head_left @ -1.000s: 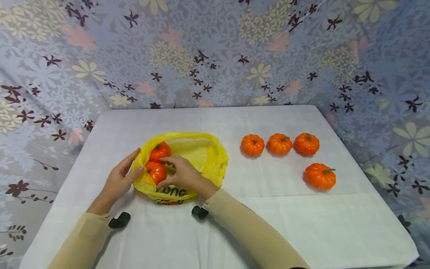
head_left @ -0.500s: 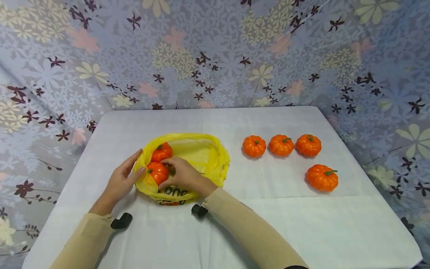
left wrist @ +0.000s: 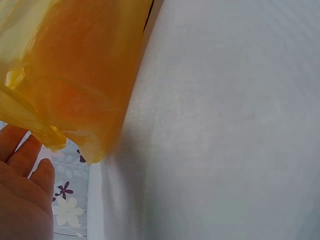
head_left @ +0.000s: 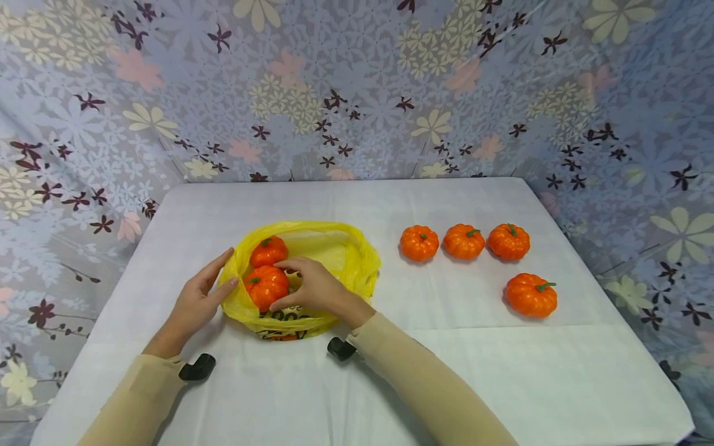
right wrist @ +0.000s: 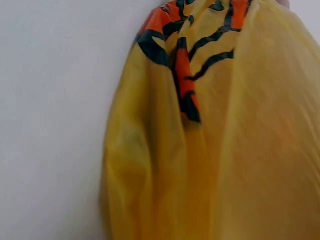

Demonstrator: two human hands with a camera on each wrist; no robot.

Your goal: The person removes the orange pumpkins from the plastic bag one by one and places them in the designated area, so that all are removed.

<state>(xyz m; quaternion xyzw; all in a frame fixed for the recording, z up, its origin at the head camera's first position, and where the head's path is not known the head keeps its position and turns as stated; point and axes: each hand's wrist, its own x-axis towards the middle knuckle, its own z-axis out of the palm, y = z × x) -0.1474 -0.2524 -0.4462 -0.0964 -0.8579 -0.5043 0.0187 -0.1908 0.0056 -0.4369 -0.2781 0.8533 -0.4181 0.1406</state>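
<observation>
A yellow plastic bag (head_left: 357, 266) lies on its base with its mouth facing up in the head view. Inside, at its left end, sit a small orange pumpkin (head_left: 269, 251) and a nearer pumpkin (head_left: 268, 288). My right hand (head_left: 315, 286) reaches into the bag and grips the nearer one from its right side, thumb in front and fingers behind. At the left rim, my left hand (head_left: 192, 306) holds the bag edge, thumb over the rim and fingers along the outside. The left wrist view shows orange shapes through the bag (left wrist: 80, 65); printed bag (right wrist: 190, 75) fills much of the right wrist view.
To the right of the bag, a row holds a left pumpkin (head_left: 419, 243), a middle pumpkin (head_left: 463, 241) and a right pumpkin (head_left: 509, 241). Another pumpkin (head_left: 531, 295) lies nearer. All rest on a white-covered table (head_left: 446, 371). A flowered curtain (head_left: 357, 93) hangs behind.
My right hand has moved slightly to the right within the bag, and the nearer pumpkin has shifted right with it. My left hand stays at the rim.
</observation>
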